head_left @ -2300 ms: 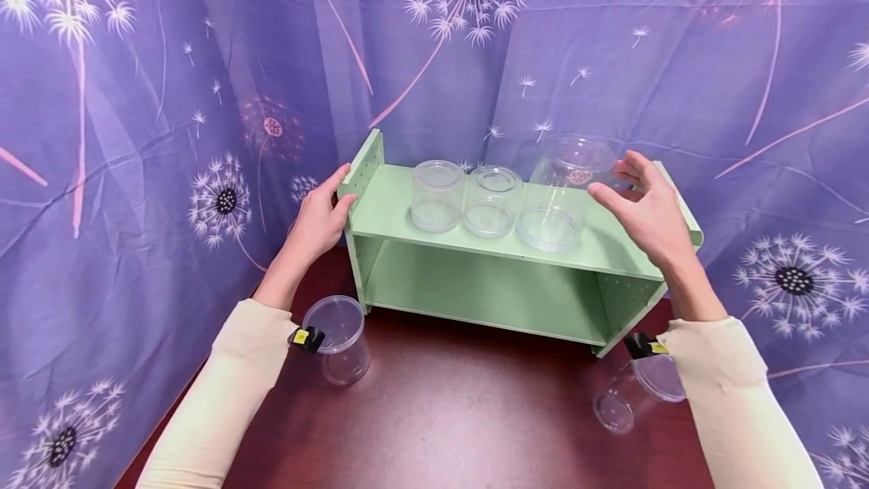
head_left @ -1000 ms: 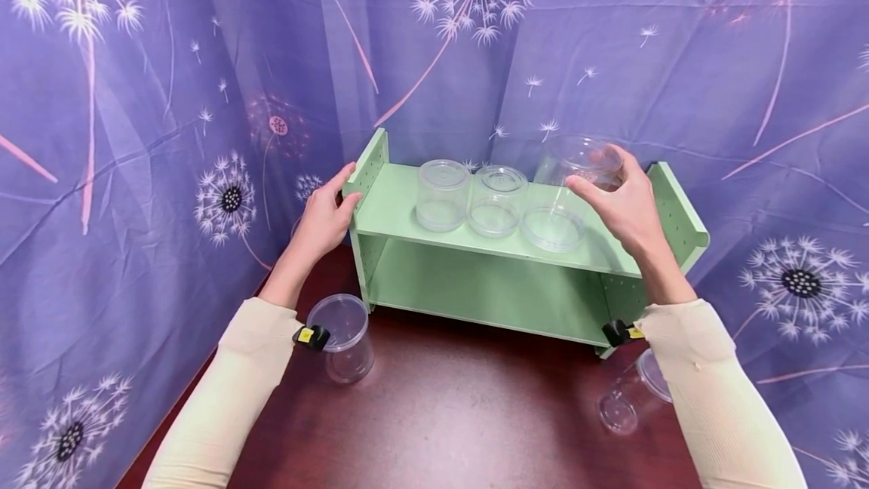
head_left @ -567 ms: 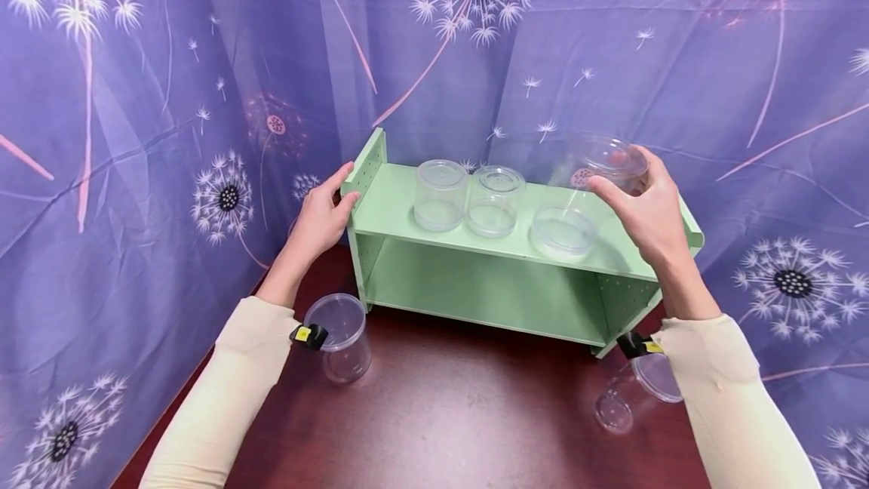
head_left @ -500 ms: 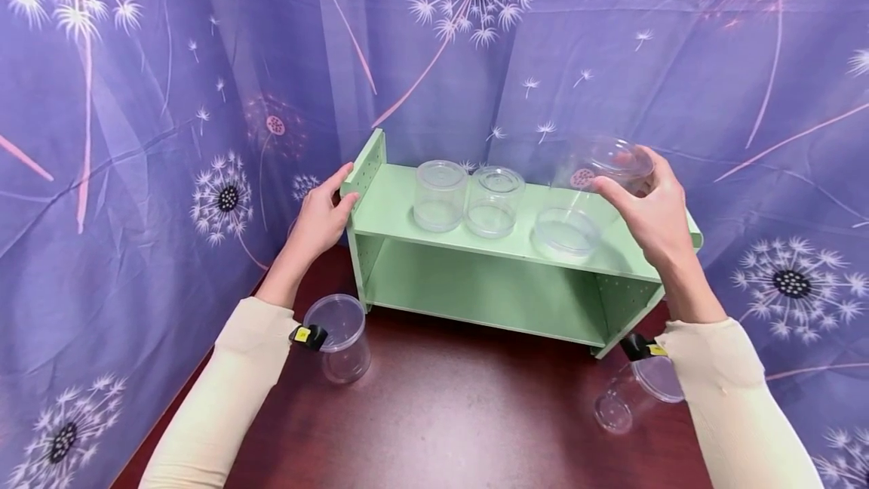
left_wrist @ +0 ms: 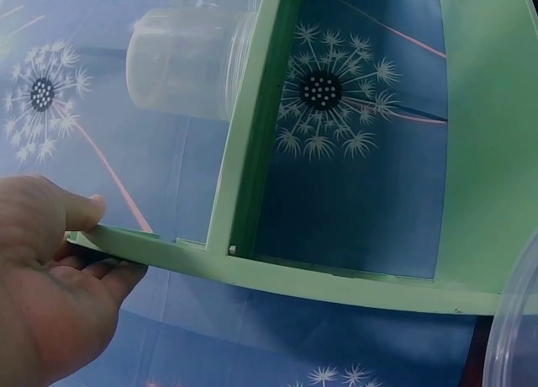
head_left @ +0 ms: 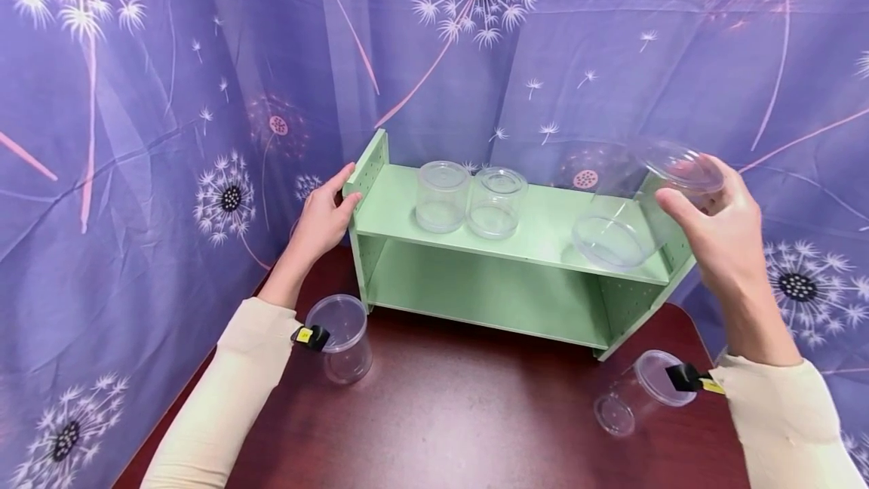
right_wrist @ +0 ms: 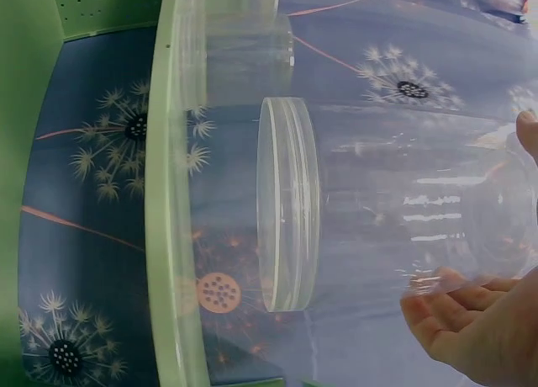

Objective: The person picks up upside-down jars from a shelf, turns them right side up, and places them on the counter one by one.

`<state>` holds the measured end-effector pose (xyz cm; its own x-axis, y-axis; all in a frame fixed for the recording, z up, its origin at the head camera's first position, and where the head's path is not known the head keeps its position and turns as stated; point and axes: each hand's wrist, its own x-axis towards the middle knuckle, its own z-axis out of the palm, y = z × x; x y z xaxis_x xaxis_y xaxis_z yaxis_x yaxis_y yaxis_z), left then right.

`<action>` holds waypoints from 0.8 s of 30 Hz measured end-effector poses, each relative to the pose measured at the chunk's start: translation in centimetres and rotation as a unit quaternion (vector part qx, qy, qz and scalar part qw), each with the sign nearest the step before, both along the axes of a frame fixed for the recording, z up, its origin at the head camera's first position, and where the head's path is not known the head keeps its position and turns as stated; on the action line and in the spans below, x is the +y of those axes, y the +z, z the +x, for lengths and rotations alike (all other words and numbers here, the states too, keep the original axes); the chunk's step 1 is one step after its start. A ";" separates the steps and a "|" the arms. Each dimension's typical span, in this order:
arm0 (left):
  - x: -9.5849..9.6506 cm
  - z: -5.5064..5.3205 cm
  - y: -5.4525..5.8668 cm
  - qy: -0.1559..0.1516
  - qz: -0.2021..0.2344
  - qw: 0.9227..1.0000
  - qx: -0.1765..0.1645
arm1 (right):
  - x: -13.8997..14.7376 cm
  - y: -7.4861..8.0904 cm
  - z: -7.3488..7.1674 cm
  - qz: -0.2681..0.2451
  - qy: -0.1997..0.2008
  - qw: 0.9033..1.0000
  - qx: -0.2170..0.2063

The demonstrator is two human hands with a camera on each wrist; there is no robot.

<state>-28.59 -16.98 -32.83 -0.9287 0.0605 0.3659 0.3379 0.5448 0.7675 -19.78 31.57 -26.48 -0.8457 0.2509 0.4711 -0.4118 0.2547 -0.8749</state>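
My right hand (head_left: 729, 236) grips a large clear plastic jar (head_left: 627, 198) near its upper end, fingers and thumb curled round it. The jar is tilted, its lower end over the right part of the green shelf (head_left: 543, 221). In the right wrist view, its ridged lid (right_wrist: 287, 202) faces the shelf board with a gap between. At the far left my left hand (head_left: 322, 213) holds the edge of the shelf's side panel (head_left: 369, 164); in the left wrist view the thumb and fingers lie on either side of the panel (left_wrist: 336, 284). Two smaller clear jars (head_left: 443, 198) stand on the shelf's top board.
On the dark red table (head_left: 448, 413), one clear lidded jar (head_left: 348, 357) stands at front left. Another clear jar (head_left: 655, 379) is at front right, below my right wrist. A purple dandelion-print cloth (head_left: 577, 44) hangs close behind and beside the shelf.
My right hand has closed round the large jar, lifted it off the board and carried it rightward, tilting it. My left hand has stayed on the side panel.
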 end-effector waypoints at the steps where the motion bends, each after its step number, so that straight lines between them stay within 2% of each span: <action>1: 0.0 0.0 0.0 0.000 0.001 1.000 -0.001 | 0.1 0.0 0.3 -0.030 0.017 0.999 0.010; 4: 0.0 0.0 -0.1 0.000 0.002 1.000 -0.003 | 0.7 -0.2 1.2 -0.102 0.065 0.992 0.039; 8: -0.2 -0.1 -0.1 0.003 -0.004 1.000 -0.004 | 1.4 -0.6 2.3 -0.130 0.084 0.986 0.063; 16: -0.3 -0.1 0.0 0.001 -0.002 1.000 -0.019 | 2.4 -1.4 4.0 -0.137 0.058 0.987 0.068; 24: -0.3 -0.1 0.2 -0.011 0.011 1.000 -0.019 | 2.7 -2.5 5.7 -0.170 0.074 0.977 0.107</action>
<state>-28.68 -17.24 -32.61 -0.9405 0.0740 0.3316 0.3201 0.5196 0.7921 -14.06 34.27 -28.94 -0.7754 0.3068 0.5518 -0.6052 -0.1120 -0.7881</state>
